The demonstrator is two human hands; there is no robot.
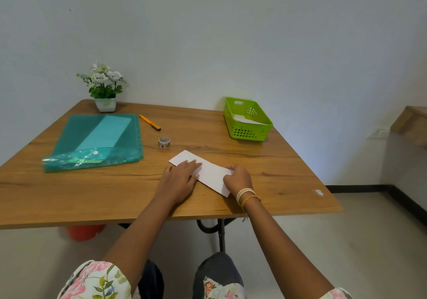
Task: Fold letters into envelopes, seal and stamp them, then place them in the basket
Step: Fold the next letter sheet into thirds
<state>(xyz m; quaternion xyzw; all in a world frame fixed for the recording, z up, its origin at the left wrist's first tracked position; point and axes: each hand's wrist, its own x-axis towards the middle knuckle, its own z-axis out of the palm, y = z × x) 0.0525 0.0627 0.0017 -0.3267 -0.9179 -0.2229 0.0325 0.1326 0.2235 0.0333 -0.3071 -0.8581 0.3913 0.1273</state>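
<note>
- A white folded letter (209,171) lies slanted near the front of a wooden table (265,183).
- The left hand (182,176) presses flat on it, fingers straight.
- The right hand (238,177) pinches its right end with curled fingers.
- A green basket (248,132) holding white paper stands well apart, back right.

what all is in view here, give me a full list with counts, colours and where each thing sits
folded letter: 1, white, near table centre, under both hands
basket: 1, lime green, far right of table, white paper inside
tape roll: 1, patterned, mid table
pen: 1, orange, beside folder
folder: 1, teal plastic, left of table, paper inside
potted flowers: 1, white blooms, far left corner
table: 1, wood
left hand: flat, presses letter
right hand: curled, grips letter's right end; bangles at wrist
</note>
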